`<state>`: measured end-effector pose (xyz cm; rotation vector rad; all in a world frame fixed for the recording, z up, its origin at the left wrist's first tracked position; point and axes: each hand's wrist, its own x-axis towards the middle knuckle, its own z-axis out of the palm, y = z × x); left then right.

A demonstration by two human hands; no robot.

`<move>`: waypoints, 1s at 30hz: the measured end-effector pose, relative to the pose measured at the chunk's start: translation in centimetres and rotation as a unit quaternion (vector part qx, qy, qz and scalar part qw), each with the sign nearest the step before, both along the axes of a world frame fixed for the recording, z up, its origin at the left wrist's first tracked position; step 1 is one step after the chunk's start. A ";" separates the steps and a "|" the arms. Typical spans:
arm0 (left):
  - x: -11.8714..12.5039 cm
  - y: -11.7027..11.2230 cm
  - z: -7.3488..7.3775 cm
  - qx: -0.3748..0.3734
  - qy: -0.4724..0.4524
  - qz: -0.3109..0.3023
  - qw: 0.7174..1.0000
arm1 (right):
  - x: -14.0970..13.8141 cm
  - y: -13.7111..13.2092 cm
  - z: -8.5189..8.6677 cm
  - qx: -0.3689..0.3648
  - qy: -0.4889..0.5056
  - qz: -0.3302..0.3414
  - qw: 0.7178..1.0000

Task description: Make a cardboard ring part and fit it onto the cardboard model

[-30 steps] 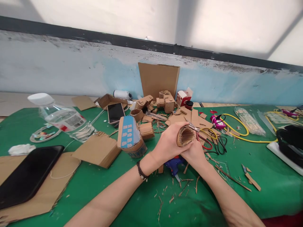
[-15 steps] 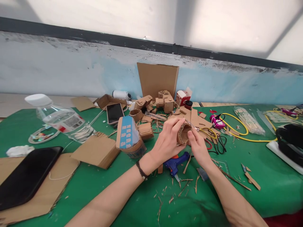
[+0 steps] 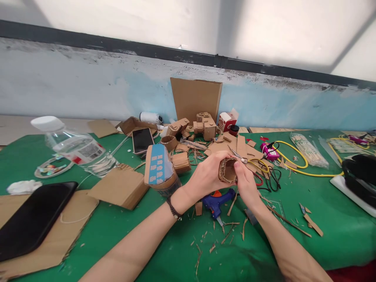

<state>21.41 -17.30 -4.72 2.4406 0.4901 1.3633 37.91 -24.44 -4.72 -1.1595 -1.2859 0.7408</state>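
A short cardboard tube (image 3: 228,170) with a corrugated rim is held between my two hands, its open end facing me. My left hand (image 3: 210,170) wraps round its left side, and my right hand (image 3: 245,180) grips the right side with the thumb at the rim. Just beyond the tube lie scissors (image 3: 258,161) with yellow handles, partly hidden by my right hand. Below my hands a blue glue gun (image 3: 216,201) rests on the green table (image 3: 164,250). To the left stands a cardboard piece with blue printed tape (image 3: 158,166).
A plastic bottle (image 3: 78,147), a black tablet-like slab (image 3: 37,219) and a cardboard block (image 3: 120,186) lie on the left. Cardboard models (image 3: 205,126) stand at the back. A yellow cable (image 3: 302,156) and a bag of sticks (image 3: 310,150) are on the right. Cardboard scraps litter the front.
The tube has turned in my hands, so its rim and hollow inside show more fully. My left fingers have drawn back from over its top edge.
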 end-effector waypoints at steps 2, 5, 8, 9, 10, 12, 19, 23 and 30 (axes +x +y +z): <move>0.1 -0.2 0.0 0.002 -0.007 -0.006 1.000 | -0.1 -0.1 0.1 0.003 0.006 -0.003 1.000; 0.3 -0.4 0.3 0.027 -0.039 -0.014 0.999 | -0.3 -0.3 0.1 0.008 0.015 -0.012 1.000; 0.6 -0.6 0.6 0.058 -0.072 -0.017 0.996 | -0.3 -0.4 0.2 0.023 0.016 -0.008 1.000; 0.6 -0.6 0.7 0.062 -0.079 -0.017 0.995 | -0.2 -0.4 0.3 0.027 0.017 -0.001 0.999; 0.7 -0.6 0.8 0.062 -0.084 -0.018 0.994 | -0.1 -0.4 0.3 0.031 0.018 0.005 0.999; 0.7 -0.6 0.8 0.062 -0.093 -0.017 0.994 | 0.0 -0.2 0.3 0.034 0.023 0.017 0.999; -0.1 -0.1 0.5 0.074 -0.061 -0.024 0.995 | -0.4 -0.2 -0.1 -0.001 0.030 0.016 0.999; -0.3 0.3 0.0 0.072 -0.050 -0.003 0.996 | -0.7 -0.6 0.3 -0.008 0.015 0.042 0.999; 0.4 -0.1 -0.2 0.121 -0.094 0.030 0.988 | -0.6 -1.3 0.7 -0.001 0.008 0.026 1.000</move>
